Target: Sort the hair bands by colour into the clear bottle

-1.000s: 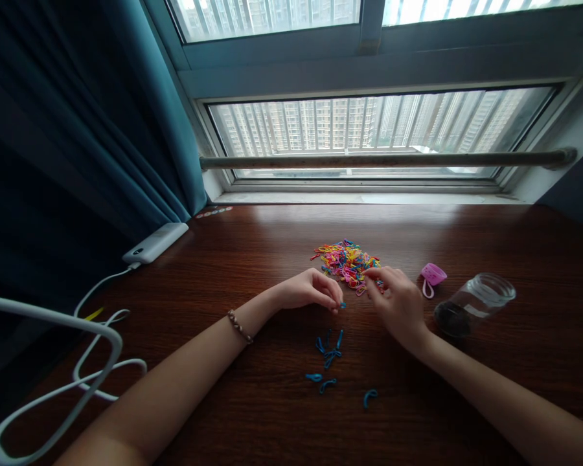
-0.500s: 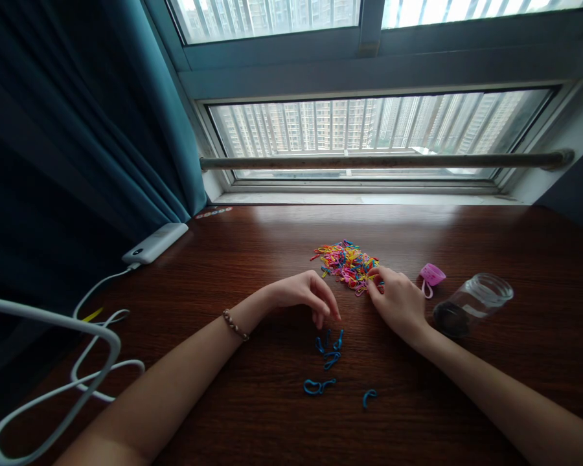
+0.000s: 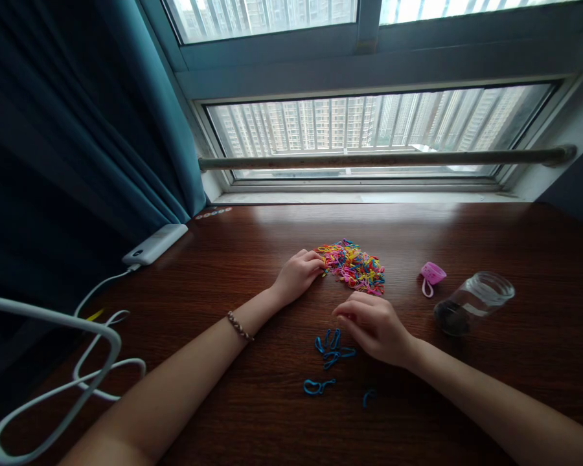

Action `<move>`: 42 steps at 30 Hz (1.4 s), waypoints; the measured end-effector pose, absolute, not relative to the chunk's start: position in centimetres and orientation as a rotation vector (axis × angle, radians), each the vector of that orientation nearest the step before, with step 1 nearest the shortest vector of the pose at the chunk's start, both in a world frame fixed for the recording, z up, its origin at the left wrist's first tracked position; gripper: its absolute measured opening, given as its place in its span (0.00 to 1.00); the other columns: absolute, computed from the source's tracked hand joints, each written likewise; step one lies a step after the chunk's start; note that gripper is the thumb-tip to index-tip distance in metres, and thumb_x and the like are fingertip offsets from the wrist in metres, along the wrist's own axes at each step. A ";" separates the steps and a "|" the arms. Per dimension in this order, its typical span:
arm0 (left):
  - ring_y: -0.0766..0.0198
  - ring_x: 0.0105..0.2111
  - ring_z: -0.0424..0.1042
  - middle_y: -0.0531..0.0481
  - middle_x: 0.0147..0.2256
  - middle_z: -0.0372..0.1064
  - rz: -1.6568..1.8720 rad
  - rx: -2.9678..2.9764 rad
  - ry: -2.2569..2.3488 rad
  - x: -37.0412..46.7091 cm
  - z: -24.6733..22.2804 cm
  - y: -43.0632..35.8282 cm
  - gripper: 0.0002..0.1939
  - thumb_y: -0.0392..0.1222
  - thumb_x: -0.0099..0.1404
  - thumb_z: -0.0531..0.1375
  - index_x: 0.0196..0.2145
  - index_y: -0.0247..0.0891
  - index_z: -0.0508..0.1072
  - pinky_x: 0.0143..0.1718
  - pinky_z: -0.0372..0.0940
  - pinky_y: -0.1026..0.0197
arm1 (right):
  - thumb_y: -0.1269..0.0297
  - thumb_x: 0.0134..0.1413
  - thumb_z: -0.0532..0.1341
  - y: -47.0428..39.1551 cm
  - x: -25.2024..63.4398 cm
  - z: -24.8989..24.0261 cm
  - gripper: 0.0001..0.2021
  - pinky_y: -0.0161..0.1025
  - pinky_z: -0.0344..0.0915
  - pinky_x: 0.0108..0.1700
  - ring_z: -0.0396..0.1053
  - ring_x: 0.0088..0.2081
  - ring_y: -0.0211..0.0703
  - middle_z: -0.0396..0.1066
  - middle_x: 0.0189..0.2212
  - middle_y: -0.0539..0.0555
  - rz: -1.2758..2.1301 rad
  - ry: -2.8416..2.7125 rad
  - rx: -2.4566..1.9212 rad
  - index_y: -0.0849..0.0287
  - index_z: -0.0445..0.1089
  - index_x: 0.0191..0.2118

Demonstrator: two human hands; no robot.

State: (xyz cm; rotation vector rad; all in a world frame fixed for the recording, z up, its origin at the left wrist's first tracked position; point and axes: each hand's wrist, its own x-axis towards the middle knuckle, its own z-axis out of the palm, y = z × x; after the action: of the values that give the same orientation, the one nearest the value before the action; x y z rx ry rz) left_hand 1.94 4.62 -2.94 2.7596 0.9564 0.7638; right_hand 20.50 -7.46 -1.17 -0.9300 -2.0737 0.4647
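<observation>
Here, the left hand [image 3: 298, 275] rests curled on the dark wooden table [image 3: 223, 272], its fingers touching the left edge of the heap of small multicoloured rubber bands [image 3: 354, 265]. The right hand [image 3: 372, 323], loosely curled, hovers just right of the scattered blue rubber bands [image 3: 330, 349]; whether its fingers pinch one cannot be told. A pink plastic lid [image 3: 432, 275] and a clear glass jar [image 3: 473, 303], lying on its side, sit to the right.

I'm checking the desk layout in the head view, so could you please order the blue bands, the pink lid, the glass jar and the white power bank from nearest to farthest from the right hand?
From the right hand:
1. Blue bands, just to its left, by the fingertips.
2. Pink lid, beyond it to the right.
3. Glass jar, lying on its side farther right.
4. White power bank, far left by the curtain.
</observation>
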 end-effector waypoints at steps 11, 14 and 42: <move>0.61 0.36 0.63 0.47 0.33 0.64 0.876 2.604 1.098 2.0 -3.1 4.9 0.03 0.34 0.60 0.52 0.30 0.36 0.66 0.40 0.60 0.58 | 0.57 0.53 0.53 -4.7 22.7 -2.1 0.14 0.33 0.58 0.26 0.64 0.24 0.37 0.69 0.22 0.52 0.559 -1.256 -1.373 0.61 0.70 0.30; 0.64 0.31 0.64 0.49 0.29 0.64 0.918 2.427 1.144 2.0 -3.2 4.9 0.04 0.34 0.61 0.51 0.31 0.35 0.65 0.34 0.61 0.61 | 0.54 0.51 0.53 -3.7 23.6 -2.8 0.16 0.34 0.59 0.27 0.64 0.25 0.38 0.69 0.24 0.53 0.519 -1.084 -1.408 0.62 0.69 0.32; 0.70 0.25 0.63 0.47 0.30 0.68 1.011 2.317 0.935 2.4 -2.2 4.0 0.10 0.42 0.60 0.56 0.29 0.34 0.73 0.25 0.60 0.67 | 0.63 0.48 0.56 -3.2 24.5 -3.1 0.10 0.39 0.60 0.36 0.66 0.32 0.43 0.72 0.30 0.53 0.153 -1.440 -1.651 0.56 0.73 0.35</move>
State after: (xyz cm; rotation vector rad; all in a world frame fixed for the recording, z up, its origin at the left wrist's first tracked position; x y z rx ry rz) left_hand 2.36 3.96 -2.24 2.3168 0.9352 1.0110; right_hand 24.46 -3.23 -3.09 -1.6506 -1.4404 0.1526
